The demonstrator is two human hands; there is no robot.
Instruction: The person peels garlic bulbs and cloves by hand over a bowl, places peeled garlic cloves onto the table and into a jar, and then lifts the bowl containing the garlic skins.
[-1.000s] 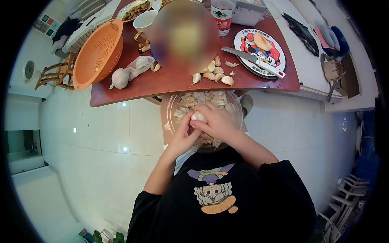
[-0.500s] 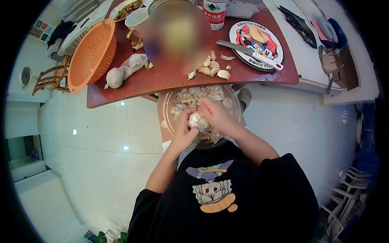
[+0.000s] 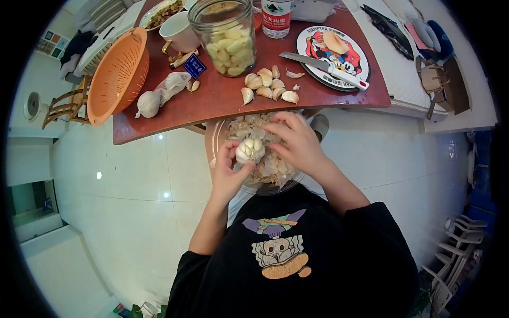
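A white garlic bulb (image 3: 250,151), its outer skin partly stripped so the cloves show, is held between the thumb and fingers of my left hand (image 3: 231,168). My right hand (image 3: 297,140) is just to the right of the bulb, thumb and fingers apart, with nothing I can see in it. Both hands are above a clear bowl (image 3: 216,139) full of papery garlic skins (image 3: 277,168). Several unpeeled garlic cloves (image 3: 265,92) lie on the table near its front edge, and a glass jar (image 3: 226,40) of peeled cloves stands behind them.
On the red-brown table (image 3: 180,117) sit an orange colander (image 3: 117,77), a whole garlic bulb (image 3: 148,104), a white mug (image 3: 179,32) and a bottle with a red label (image 3: 276,19). A white-handled knife (image 3: 326,66) rests across a cartoon plate (image 3: 356,52), its blade pointing left.
My right hand has come away from the garlic bulb and its fingers have spread. The left hand has shifted slightly left with the bulb, whose cloves now face up.
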